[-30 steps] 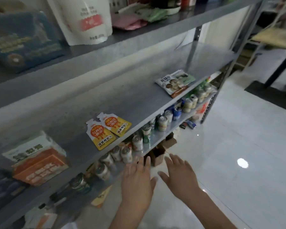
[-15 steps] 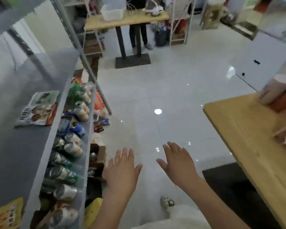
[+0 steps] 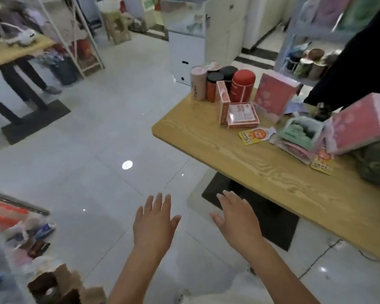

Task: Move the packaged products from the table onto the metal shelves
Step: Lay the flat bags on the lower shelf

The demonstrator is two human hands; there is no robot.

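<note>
Both hands empty, palms down, fingers spread flat over glossy white floor tile: left hand (image 3: 154,222), right hand (image 3: 235,220), both short of the near edge of the wood-grain table (image 3: 261,172). On the table, a flat yellow pouch (image 3: 256,135) lies near mid-top. Just behind it, glossy red cartons (image 3: 241,115). Beyond those, at the far corner, a red cylindrical canister (image 3: 242,86) stands upright. Pink boxes (image 3: 274,95) right of the canister.

Packaged products (image 3: 244,115) on table (image 3: 261,172), right.
</note>
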